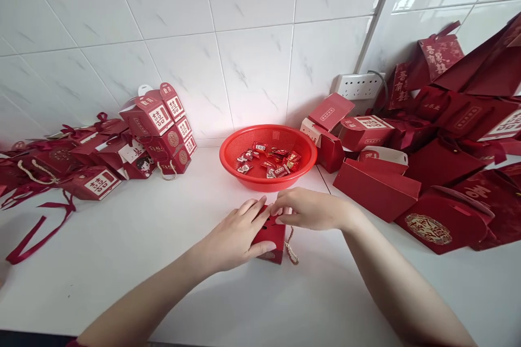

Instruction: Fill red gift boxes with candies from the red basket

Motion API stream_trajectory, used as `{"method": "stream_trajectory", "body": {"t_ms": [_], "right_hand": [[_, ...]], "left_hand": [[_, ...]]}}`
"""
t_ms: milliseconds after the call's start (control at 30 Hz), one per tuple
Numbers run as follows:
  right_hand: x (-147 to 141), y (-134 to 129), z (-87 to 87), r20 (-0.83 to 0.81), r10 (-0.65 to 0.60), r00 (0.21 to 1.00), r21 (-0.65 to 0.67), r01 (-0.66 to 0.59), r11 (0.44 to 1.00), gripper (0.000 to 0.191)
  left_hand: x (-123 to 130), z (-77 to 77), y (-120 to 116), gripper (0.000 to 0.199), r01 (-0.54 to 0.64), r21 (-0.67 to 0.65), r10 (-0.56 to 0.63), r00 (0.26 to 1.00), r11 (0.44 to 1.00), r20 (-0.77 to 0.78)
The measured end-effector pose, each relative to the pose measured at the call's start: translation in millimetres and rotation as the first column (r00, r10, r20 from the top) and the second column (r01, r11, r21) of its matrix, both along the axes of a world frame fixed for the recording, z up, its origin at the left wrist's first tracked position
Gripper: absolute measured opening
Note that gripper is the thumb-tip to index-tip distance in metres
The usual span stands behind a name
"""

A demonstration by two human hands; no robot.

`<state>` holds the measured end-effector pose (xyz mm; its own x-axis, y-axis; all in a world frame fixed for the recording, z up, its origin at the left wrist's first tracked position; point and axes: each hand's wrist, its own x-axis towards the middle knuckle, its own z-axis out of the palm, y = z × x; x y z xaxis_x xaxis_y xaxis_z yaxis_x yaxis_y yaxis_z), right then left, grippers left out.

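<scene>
A small red gift box (278, 249) sits on the white table between my hands. My left hand (242, 233) holds it from the left, fingers across the top and thumb along the near side. My right hand (303, 209) is bent over the box's far right part, its fingers pinched together by my left fingertips; what lies between them is hidden. Dark marks or holes show on the top of the box. From its right side hangs a twisted cream rope handle (291, 254). Just beyond stands a red plastic basket (266, 180) with several wrapped candies (268, 160) inside.
Red gift boxes (163, 124) are stacked at the left, beside a heap of more boxes (97, 157) and a loose red ribbon (40, 233). Many red boxes (378, 184) crowd the right side. Against the tiled wall lies a white power strip (358, 87).
</scene>
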<state>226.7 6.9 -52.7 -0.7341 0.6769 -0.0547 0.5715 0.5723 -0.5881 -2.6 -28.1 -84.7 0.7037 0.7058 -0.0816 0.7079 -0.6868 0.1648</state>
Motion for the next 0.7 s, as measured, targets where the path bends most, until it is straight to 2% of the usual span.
{"method": "stream_trajectory", "body": {"t_ms": [100,200,333,367,400,533,600,700], "right_hand": [[8.8,-3.5,2.5,0.051,-0.044,0.998,0.009,0.044,0.999,0.024],[17.5,-4.4,3.9,0.126,-0.109,0.986,-0.004,0.11,0.994,0.034],[25.7,-4.0,6.8,0.179,-0.18,0.967,-0.025,0.187,0.982,0.041],[26.9,-3.9,7.4,0.184,-0.197,0.963,-0.031,0.206,0.978,0.041],[27.8,-3.7,7.9,0.187,-0.21,0.96,-0.036,0.22,0.975,0.041],[27.4,-2.9,8.7,0.196,-0.222,0.955,-0.06,0.237,0.97,0.04],[24.2,-2.5,7.7,0.209,-0.213,0.954,-0.065,0.231,0.971,0.039],[11.1,-1.1,-1.3,0.233,-0.181,0.956,-0.056,0.199,0.978,0.037]], "left_hand": [[-5.1,-4.0,-11.4,0.075,-0.126,0.162,0.126,0.992,0.979,0.009],[-24.7,-9.1,-8.0,0.07,-0.329,0.266,0.341,0.94,0.906,0.0],[-74.3,-11.6,20.9,0.073,-0.573,0.252,0.593,0.805,0.78,-0.006],[-87.8,-11.9,28.0,0.073,-0.636,0.241,0.654,0.757,0.733,0.008],[-100.6,-12.2,33.4,0.072,-0.661,0.201,0.672,0.74,0.723,0.017],[-134.1,-17.3,34.1,0.06,-0.636,0.056,0.634,0.771,0.769,0.06],[-139.6,-21.7,26.7,0.06,-0.606,0.059,0.604,0.795,0.793,0.048],[-141.7,-27.2,18.0,0.065,-0.569,0.137,0.568,0.821,0.811,0.055]]}}
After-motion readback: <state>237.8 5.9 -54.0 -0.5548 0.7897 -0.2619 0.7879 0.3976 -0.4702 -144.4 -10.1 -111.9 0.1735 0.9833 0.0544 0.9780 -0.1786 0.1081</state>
